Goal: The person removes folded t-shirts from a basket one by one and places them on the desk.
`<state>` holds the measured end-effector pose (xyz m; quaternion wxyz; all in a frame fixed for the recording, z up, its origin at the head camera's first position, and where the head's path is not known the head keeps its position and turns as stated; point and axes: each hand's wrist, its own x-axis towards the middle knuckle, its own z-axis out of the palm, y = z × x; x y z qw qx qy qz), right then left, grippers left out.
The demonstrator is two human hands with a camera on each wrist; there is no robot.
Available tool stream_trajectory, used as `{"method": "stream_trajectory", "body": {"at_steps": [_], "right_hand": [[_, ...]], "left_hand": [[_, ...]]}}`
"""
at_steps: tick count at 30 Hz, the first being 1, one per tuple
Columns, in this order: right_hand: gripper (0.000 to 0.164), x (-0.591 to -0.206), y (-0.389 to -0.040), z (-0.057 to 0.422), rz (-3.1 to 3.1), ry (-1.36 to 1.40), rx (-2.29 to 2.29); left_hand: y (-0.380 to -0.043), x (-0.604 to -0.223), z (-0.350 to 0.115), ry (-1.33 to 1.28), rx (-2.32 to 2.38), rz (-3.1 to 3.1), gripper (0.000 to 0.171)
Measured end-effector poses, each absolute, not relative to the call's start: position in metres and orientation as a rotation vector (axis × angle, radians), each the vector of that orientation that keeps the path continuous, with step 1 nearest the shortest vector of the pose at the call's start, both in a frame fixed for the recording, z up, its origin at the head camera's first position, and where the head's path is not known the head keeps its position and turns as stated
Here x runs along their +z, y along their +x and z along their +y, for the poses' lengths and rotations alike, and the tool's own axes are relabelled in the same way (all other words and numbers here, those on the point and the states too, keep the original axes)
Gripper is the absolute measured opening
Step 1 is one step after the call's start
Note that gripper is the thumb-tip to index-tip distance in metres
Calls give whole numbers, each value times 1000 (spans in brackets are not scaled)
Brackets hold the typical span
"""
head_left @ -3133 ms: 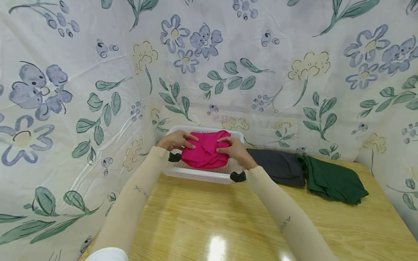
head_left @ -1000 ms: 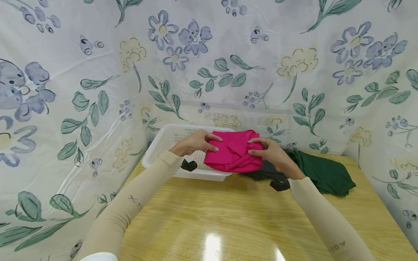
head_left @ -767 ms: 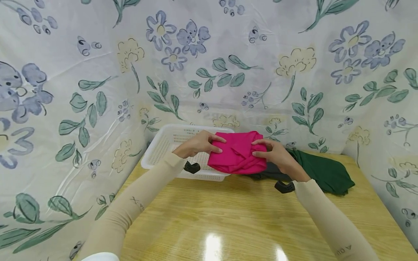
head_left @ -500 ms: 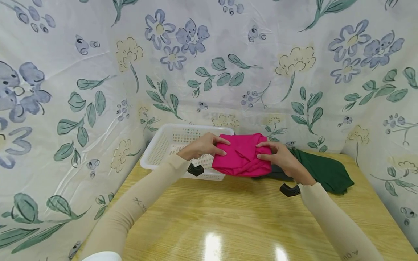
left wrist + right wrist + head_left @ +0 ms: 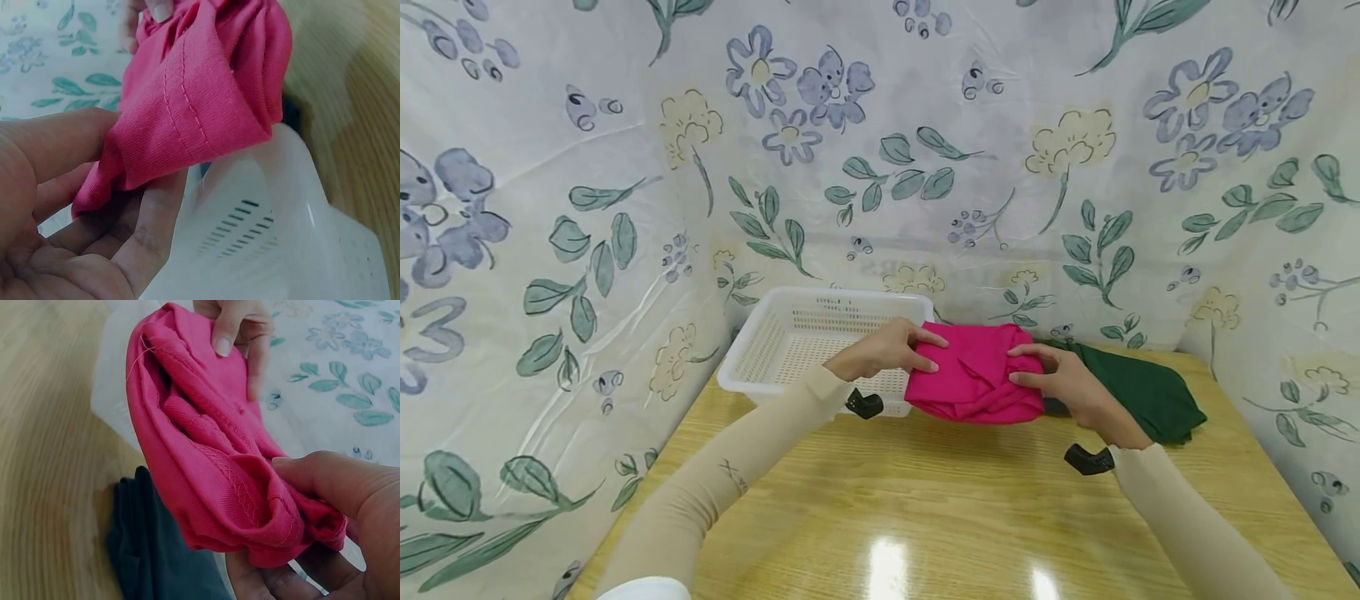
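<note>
A bright pink garment [image 5: 973, 375], folded into a thick bundle, is held level between my two hands. My left hand [image 5: 887, 348] pinches its left edge, thumb on top and fingers beneath. On the opposite edge, my right hand [image 5: 1067, 382] grips it the same way. Double stitching along a hem of the pink cloth [image 5: 194, 94] shows in the left wrist view. Loose inner folds of the garment [image 5: 206, 437] face the right wrist camera. In the head view the bundle overlaps the right end of a white plastic basket [image 5: 741, 375] and hides part of it.
The perforated basket stands at the back left of the wooden table [image 5: 835, 508]. A dark green folded cloth [image 5: 1150, 392] lies at the back right. Beside it a dark grey cloth [image 5: 1056, 407] is mostly hidden behind the bundle. Floral curtain [image 5: 880, 208] encloses the back and sides.
Both hands have carried the pink garment from inside the basket to the right and toward me, past the basket's right end. More of the dark grey cloth is now covered in view.
</note>
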<state>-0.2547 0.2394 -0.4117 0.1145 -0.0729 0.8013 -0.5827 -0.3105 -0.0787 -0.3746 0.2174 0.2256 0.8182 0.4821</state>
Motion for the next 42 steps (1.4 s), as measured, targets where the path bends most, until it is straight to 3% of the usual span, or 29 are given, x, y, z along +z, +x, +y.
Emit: {"method": "stream_trajectory", "body": {"at_steps": [42], "right_hand": [[58,-471,-192,321,2432,-76,-1665]], "left_hand": [[-271,-430,7,775,1226,2235,48]]}}
